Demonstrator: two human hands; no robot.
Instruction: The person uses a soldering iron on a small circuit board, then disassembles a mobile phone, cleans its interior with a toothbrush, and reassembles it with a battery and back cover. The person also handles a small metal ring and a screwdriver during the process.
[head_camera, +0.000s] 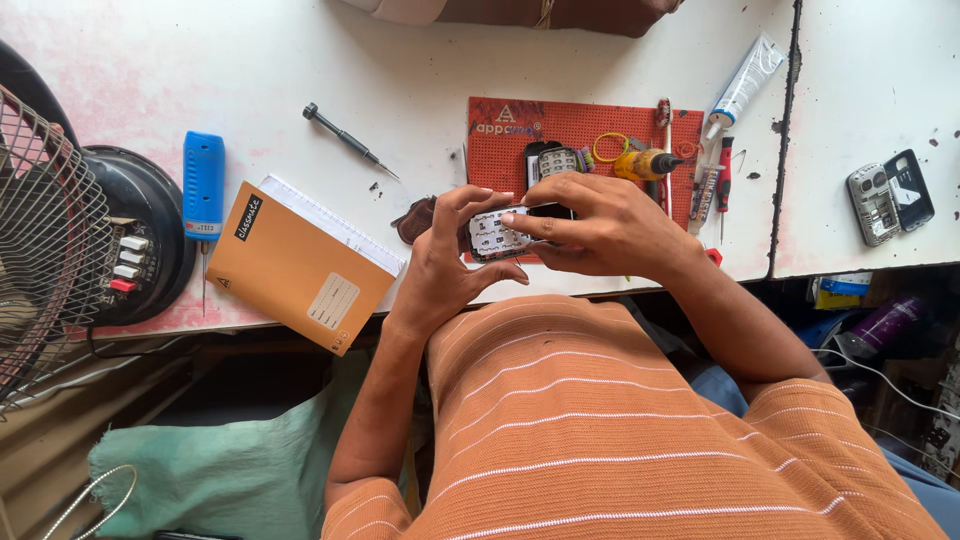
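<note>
White workbench (400, 60), red perforated mat (580, 125) at edge. Left hand (445, 255) cradles keypad phone (497, 235) over bench edge; right hand (600, 225) pinches its top end. Best: firm left-hand support, gentle even fingertip pressure, no twisting.

The keypad phone (497, 235) looks like hard, shiny plastic. The mat (580, 125) under it is red and bumpy, like rubber. The notebook (300, 265) has a smooth, dull orange paper cover. The white table (420, 60) looks rough and stained. The screwdriver (350, 140) looks like dark metal. The fan grille (40, 230) is thin metal wire. The green cloth (230, 470) looks soft.
</note>
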